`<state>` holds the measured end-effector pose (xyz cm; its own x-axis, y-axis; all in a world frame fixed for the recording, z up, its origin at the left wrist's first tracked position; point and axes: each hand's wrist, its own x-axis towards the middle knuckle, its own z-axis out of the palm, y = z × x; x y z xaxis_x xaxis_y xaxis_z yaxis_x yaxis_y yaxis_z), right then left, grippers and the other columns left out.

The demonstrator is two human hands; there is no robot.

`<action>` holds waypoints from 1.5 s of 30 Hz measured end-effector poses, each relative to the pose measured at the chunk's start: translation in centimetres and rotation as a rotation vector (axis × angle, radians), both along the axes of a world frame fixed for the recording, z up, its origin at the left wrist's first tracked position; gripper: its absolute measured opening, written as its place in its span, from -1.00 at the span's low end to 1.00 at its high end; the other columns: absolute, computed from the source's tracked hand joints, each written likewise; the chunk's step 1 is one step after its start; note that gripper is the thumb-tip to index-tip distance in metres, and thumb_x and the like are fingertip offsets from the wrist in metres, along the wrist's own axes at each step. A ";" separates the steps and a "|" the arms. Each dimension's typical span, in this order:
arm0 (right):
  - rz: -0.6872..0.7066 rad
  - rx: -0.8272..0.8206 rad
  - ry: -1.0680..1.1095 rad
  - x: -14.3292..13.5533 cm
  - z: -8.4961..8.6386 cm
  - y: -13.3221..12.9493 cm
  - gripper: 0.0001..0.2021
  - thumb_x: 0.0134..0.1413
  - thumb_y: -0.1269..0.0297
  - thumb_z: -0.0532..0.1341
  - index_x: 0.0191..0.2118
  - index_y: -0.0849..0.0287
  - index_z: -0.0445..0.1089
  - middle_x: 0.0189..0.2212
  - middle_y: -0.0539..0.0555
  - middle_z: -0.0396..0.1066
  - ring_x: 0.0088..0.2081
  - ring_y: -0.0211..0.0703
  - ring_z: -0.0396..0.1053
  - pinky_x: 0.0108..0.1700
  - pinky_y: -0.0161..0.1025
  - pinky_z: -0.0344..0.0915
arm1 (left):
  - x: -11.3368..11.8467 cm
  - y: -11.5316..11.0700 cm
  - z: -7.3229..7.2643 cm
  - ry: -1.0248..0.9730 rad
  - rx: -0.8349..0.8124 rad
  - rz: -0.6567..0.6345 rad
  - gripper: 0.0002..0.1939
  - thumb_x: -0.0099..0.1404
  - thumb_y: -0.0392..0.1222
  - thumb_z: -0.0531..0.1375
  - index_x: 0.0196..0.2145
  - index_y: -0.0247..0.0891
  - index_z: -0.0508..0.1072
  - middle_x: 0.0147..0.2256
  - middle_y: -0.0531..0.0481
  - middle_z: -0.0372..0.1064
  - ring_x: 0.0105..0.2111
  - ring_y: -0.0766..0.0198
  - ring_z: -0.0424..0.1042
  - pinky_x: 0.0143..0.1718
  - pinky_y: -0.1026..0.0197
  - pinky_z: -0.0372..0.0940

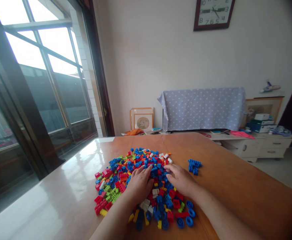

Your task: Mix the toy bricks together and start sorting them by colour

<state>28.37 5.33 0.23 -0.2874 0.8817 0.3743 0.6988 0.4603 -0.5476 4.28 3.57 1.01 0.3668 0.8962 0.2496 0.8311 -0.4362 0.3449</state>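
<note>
Here, left hand [140,182] spread on bricks [156,171]; right hand [182,179] half-curled, grip unclear; clock [213,18] numerals 3, 8 legible.

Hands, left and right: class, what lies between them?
In the head view, loose toy building bricks, mostly blue, lie between the left hand and right hand.

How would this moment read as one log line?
left hand: over toy brick pile | right hand: at pile's right side | blue brick cluster: apart, farther right | surface: wooden table

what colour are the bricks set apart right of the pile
Blue; the separate bricks show in the head view.
</note>
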 end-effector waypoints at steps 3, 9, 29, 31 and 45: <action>0.031 0.021 -0.047 -0.8 -0.2 -0.2 -0.49 0.12 0.34 0.18 0.22 0.08 0.34 0.15 0.17 0.40 0.21 0.04 0.25 0.25 -0.03 0.17 | 0.1 0.0 0.1 -0.033 0.062 -0.045 -0.40 0.33 -0.15 0.13 0.32 -0.07 0.25 0.20 -0.07 0.36 0.27 -0.06 0.16 0.29 -0.12 0.08; 0.145 -0.025 -0.091 -1.6 -0.9 -0.3 -0.45 0.16 0.35 0.16 0.29 0.09 0.27 0.27 0.14 0.28 0.35 0.11 0.07 0.34 0.07 0.04 | 0.7 -0.6 1.5 -0.119 0.140 -0.121 -0.43 0.23 -0.33 0.15 0.18 0.03 0.42 0.08 0.00 0.46 0.14 0.00 0.29 0.23 -0.07 0.16; -0.696 -0.124 -0.070 13.0 0.1 4.0 -0.82 0.03 0.18 0.21 -0.27 0.12 0.44 -0.28 0.12 0.51 -0.28 -0.09 0.42 -0.35 -0.27 0.14 | 0.3 0.1 0.9 -0.071 0.066 -0.033 -0.61 0.33 -0.19 0.13 0.10 -0.15 0.45 0.02 -0.13 0.47 0.05 0.01 0.40 0.11 0.03 0.25; -0.725 -0.205 -0.078 14.2 -0.7 4.5 -0.84 -0.01 0.17 0.22 -0.33 0.12 0.43 -0.36 0.10 0.51 -0.33 -0.11 0.41 -0.39 -0.28 0.10 | 0.2 0.0 1.0 -0.058 0.057 -0.016 -0.61 0.34 -0.19 0.13 0.11 -0.15 0.44 0.04 -0.12 0.46 0.06 0.02 0.40 0.11 0.05 0.25; -0.744 -0.253 0.030 13.4 -1.5 5.0 -0.86 0.00 0.19 0.18 -0.35 0.10 0.43 -0.50 0.05 0.52 -0.49 -0.15 0.39 -0.48 -0.28 0.07 | -0.6 0.1 1.1 -0.045 0.076 0.081 -0.58 0.34 -0.28 0.06 0.13 -0.14 0.40 0.09 -0.07 0.43 0.07 0.11 0.42 0.08 0.13 0.26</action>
<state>41.79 10.34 -1.23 0.4191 0.8978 0.1350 0.7576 -0.2639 -0.5970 3.63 3.71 2.16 0.2806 0.9006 0.3320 0.8494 -0.3941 0.3510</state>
